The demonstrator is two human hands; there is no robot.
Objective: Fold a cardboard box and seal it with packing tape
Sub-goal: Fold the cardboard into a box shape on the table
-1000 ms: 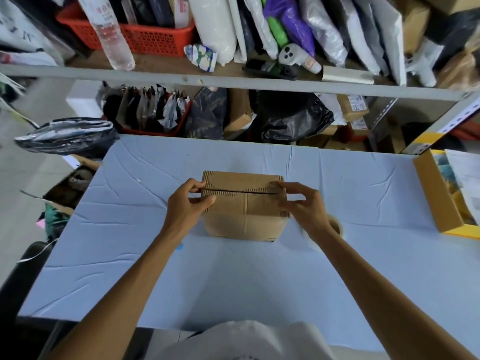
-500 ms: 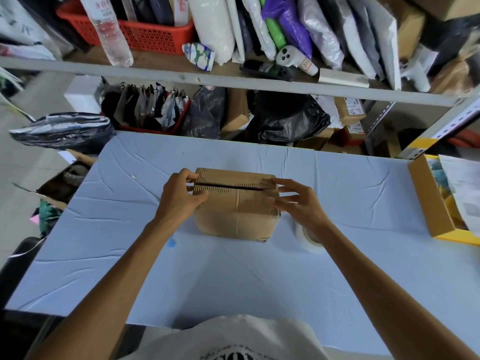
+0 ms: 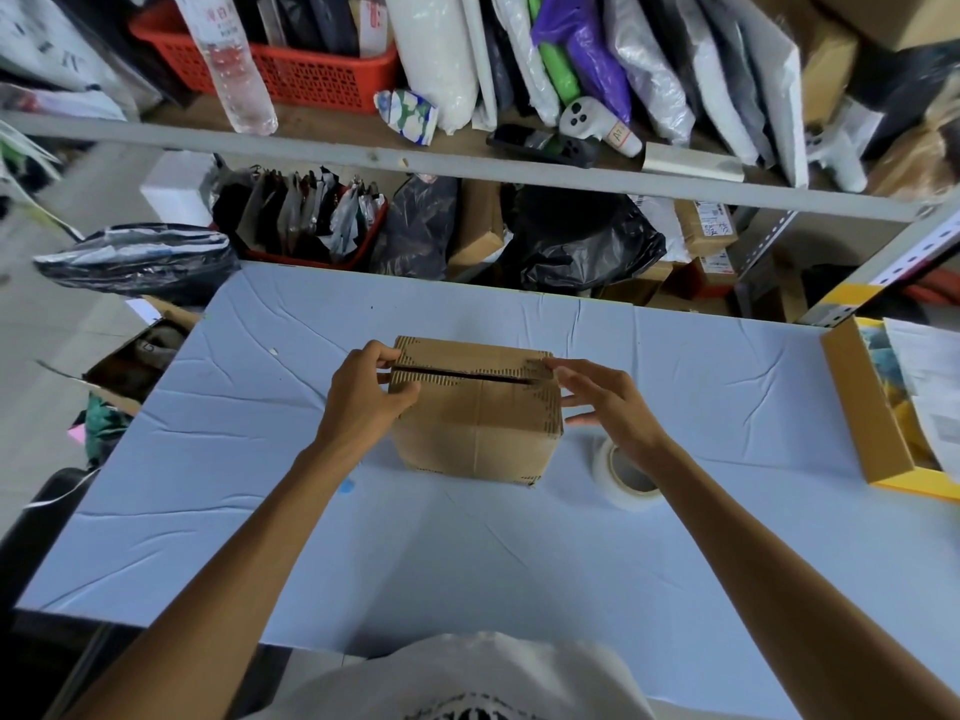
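A small brown cardboard box [image 3: 475, 433] stands on the light blue table [image 3: 467, 558], its two top flaps folded down with a dark slit left between them. My left hand [image 3: 363, 402] grips the box's left end, fingers curled over the top flaps and thumb on the front face. At the right end, my right hand [image 3: 608, 402] has straight, spread fingers, with the fingertips touching the top right corner. A roll of clear packing tape [image 3: 626, 478] lies flat on the table under my right wrist, partly hidden by it.
An open yellow-edged carton [image 3: 862, 407] with papers sits at the table's right edge. A cluttered shelf rail [image 3: 363, 153] runs behind the table, with bags and parcels below it. A black plastic bag [image 3: 140, 257] and an open floor carton [image 3: 135, 356] lie to the left.
My right hand has come off its hold on the box's right end and opened, fingers now spread at the corner. The tape roll shows more. My left hand keeps its grip.
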